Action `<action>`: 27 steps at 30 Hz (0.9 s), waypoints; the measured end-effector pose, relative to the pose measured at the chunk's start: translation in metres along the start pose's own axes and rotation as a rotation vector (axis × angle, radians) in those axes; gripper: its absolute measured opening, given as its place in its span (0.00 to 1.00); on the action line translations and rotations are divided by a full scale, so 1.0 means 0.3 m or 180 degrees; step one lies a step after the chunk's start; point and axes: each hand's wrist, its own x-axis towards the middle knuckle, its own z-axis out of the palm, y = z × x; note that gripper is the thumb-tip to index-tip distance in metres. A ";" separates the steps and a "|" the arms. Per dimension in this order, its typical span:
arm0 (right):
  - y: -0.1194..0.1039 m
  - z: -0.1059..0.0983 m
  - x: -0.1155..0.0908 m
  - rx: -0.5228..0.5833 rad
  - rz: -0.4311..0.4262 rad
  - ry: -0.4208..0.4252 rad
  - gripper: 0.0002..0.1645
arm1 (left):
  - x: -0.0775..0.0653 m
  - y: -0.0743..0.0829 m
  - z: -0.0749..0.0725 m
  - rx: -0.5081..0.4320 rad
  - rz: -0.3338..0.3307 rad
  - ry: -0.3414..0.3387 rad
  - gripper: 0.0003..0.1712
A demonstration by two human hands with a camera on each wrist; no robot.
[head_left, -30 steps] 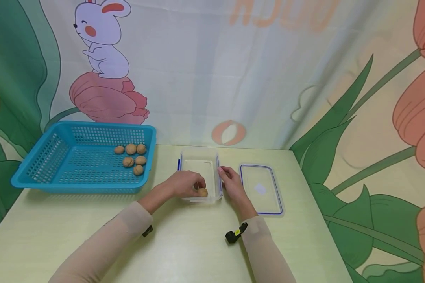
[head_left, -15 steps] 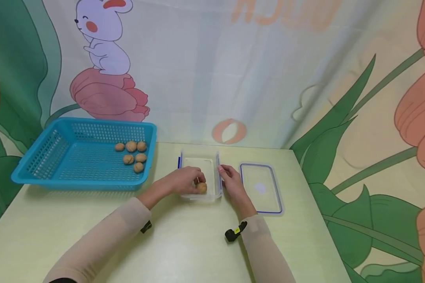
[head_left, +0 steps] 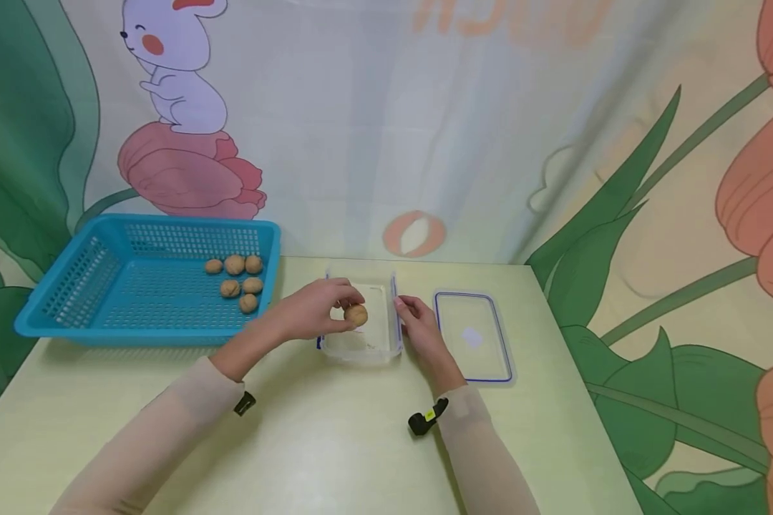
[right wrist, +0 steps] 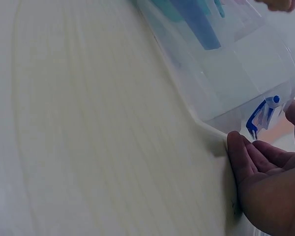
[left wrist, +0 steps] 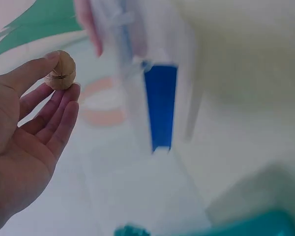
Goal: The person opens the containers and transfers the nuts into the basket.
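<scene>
My left hand (head_left: 315, 309) pinches a walnut (head_left: 356, 315) between thumb and fingertips, over the clear plastic food container (head_left: 361, 355). In the left wrist view the walnut (left wrist: 64, 73) sits between thumb and fingertips, with the palm turned into view. The container has blue-edged side clips and stands on the table with its top uncovered. At its right side, my right hand (head_left: 423, 336) grips the wall: the right wrist view has the thumb on the upper side and the other fingers curled low beside a blue-edged clip (right wrist: 263, 115).
A blue perforated basket (head_left: 148, 334) stands at the left with several walnuts (head_left: 235, 265) at its right end. Right of the container lies its clear lid (head_left: 473, 357) with a blue seal. A printed curtain (head_left: 335, 143) hangs behind the table (head_left: 335, 443).
My left hand has lifted the walnut from the container's near end, moving up and slightly left. My right hand stays at the container's right side.
</scene>
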 end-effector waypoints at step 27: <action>-0.003 0.001 0.007 0.0003 0.0033 0.0000 0.32 | -0.303 -0.178 -0.283 -0.0359 -0.1132 0.1142 0.27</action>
